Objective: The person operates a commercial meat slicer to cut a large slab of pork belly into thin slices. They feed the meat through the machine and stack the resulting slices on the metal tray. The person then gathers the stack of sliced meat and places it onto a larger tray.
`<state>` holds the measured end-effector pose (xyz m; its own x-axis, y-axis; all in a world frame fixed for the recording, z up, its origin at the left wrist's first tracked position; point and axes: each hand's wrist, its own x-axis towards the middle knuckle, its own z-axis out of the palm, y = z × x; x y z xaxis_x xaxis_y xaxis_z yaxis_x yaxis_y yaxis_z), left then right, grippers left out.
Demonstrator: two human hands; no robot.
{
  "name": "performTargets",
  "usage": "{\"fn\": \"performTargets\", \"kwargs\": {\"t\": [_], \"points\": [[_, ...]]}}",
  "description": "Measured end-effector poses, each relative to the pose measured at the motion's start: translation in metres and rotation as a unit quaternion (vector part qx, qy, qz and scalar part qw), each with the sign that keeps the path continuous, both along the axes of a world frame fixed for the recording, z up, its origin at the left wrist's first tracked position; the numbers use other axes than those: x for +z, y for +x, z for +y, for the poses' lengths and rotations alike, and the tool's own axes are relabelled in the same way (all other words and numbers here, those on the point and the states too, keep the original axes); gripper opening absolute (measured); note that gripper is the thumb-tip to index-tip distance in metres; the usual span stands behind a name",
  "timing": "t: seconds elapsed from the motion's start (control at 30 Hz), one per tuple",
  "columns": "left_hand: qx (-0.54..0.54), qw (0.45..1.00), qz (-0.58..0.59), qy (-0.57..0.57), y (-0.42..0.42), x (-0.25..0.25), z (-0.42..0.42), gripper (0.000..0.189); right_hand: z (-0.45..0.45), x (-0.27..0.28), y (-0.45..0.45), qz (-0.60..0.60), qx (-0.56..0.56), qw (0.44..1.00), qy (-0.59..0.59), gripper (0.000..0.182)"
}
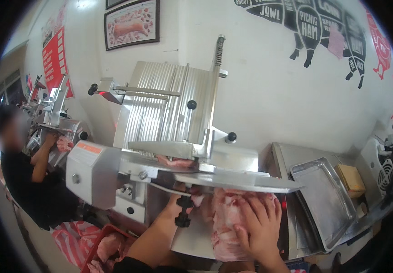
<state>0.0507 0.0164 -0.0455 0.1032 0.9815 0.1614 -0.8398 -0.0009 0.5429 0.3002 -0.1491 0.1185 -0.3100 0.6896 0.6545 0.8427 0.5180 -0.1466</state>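
Observation:
In front of me stands a metal meat slicer with a ribbed sloping carriage (155,109) and a flat metal plate (237,181) jutting to the right. A piece of raw meat (176,161) shows under the carriage's press. Below the plate, a pile of sliced raw meat (228,232) lies on the slicer's metal receiving surface (191,239). My right hand (261,218) rests on the right side of this pile, fingers spread over it. My left forearm reaches up under the slicer, left of the pile; my left hand (196,199) is mostly hidden behind the plate and a black knob (183,211).
A red crate (95,250) of raw meat and a striped plastic bag (73,239) sit at lower left. An empty metal tray (326,201) and a yellowish box (351,181) are at right. A co-worker (29,184) handles meat at another slicer (54,105) on the left.

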Motion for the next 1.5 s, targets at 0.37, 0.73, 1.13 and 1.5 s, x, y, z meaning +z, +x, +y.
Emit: {"fn": "performTargets", "kwargs": {"t": [0.37,0.73,1.13,1.5], "points": [[-0.125,0.986,-0.108,-0.018,-0.006,0.032,-0.043,0.051,-0.005,-0.006,0.016,-0.034,0.010,0.997,-0.068,0.067],[-0.144,0.961,-0.225,-0.065,-0.006,0.025,-0.022,0.031,-0.003,0.000,0.012,-0.007,-0.006,0.999,-0.043,0.056],[-0.051,0.994,-0.001,-0.100,0.000,0.025,0.009,0.028,-0.006,-0.008,-0.002,0.019,-0.027,0.999,0.026,0.052],[-0.081,0.985,-0.032,-0.148,0.009,0.073,-0.012,0.024,-0.012,-0.011,-0.007,0.030,-0.030,0.998,0.048,0.050]]}}
